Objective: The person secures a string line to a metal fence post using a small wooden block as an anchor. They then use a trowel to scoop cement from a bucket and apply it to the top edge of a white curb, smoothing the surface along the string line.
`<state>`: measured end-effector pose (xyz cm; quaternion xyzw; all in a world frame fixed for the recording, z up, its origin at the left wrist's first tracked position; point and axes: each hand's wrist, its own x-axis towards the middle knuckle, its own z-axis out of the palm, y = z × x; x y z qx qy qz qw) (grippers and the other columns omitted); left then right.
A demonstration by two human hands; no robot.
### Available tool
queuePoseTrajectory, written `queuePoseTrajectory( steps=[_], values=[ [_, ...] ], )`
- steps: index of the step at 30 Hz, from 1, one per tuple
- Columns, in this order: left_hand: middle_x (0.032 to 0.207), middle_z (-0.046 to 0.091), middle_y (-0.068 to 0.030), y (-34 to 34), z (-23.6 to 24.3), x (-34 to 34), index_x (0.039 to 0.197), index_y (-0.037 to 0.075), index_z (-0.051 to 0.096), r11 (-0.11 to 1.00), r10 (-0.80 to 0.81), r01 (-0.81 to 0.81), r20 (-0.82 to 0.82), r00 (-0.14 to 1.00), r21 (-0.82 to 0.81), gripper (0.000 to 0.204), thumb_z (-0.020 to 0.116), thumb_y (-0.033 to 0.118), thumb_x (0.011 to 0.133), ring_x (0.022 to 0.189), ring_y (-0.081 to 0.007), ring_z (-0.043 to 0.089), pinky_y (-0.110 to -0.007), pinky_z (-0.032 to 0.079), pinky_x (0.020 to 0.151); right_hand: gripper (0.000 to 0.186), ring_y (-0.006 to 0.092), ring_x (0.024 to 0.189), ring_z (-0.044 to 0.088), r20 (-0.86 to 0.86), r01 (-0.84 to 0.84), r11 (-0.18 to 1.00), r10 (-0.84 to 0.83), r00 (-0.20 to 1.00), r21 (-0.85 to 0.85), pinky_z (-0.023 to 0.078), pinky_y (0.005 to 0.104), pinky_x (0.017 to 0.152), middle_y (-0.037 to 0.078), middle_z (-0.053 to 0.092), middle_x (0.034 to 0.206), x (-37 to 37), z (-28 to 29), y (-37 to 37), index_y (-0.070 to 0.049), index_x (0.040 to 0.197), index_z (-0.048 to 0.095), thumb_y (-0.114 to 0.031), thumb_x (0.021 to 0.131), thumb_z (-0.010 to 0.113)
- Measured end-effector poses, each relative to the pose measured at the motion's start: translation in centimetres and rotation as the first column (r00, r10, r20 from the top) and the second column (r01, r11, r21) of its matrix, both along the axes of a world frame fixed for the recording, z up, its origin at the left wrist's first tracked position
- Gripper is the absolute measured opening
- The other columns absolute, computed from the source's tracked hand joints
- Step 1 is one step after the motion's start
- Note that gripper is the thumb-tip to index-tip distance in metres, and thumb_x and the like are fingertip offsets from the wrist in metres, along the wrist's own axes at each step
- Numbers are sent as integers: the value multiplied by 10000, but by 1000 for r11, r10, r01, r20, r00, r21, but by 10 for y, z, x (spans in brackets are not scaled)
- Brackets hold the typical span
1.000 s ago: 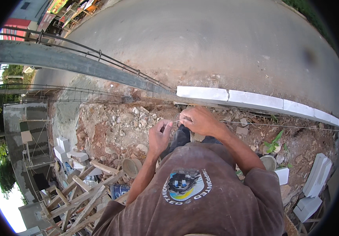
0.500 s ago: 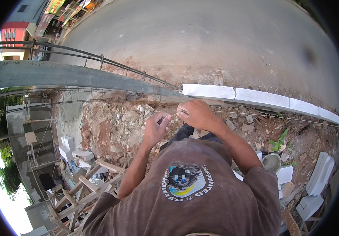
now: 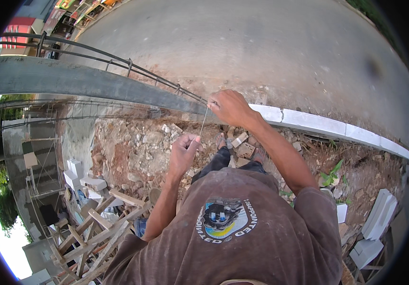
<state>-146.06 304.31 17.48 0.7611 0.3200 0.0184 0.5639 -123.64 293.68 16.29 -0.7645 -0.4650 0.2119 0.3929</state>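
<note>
A thin, pale string (image 3: 204, 122) stretches slantwise between my two hands. My left hand (image 3: 183, 154) is closed in a pinch on its lower end, above the rubble. My right hand (image 3: 232, 107) grips the upper end, fingers curled, close to where a grey concrete column (image 3: 95, 84) meets a row of white blocks (image 3: 313, 121). It covers the near end of that row; whether it touches the column or blocks I cannot tell.
Steel bars (image 3: 95, 50) run along the column's far side, with a grey road (image 3: 242, 42) beyond. Rubble (image 3: 138, 147) surrounds my feet. A wooden trestle (image 3: 95, 232) stands at lower left; loose white blocks (image 3: 379, 213) lie at right.
My right hand has moved up and away from my left, drawing the string out between them. The left hand has shifted slightly lower. The line running right beside the blocks no longer shows.
</note>
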Motion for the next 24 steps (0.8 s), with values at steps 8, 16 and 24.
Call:
queuePoseTrajectory(
  steps=[8,16,24],
  values=[
    [922,734,-114,-45,84,10,1095,-4,610,968,-84,122,175,981,-220,194,629,159,992,888,-131,677,-272,502,775,240,393,738,618,-42,9,986,-2,999,165,461,468,682,207,643,779,10,41,-5,8,925,654,-230,917,620],
    [891,732,-162,-56,137,-4,1095,-27,621,929,-221,293,295,930,-227,155,621,78,981,892,-181,717,-304,557,784,239,248,681,609,-138,-52,946,101,985,320,460,413,658,143,661,750,12,78,-15,-12,945,674,-247,931,635],
    [875,726,-188,-67,158,-9,1091,-38,639,849,-284,430,422,861,-306,146,624,22,958,865,-226,730,-317,572,735,219,158,642,539,-188,-103,953,161,969,283,427,353,599,107,625,703,6,108,-29,1,944,678,-214,937,637]
  ],
)
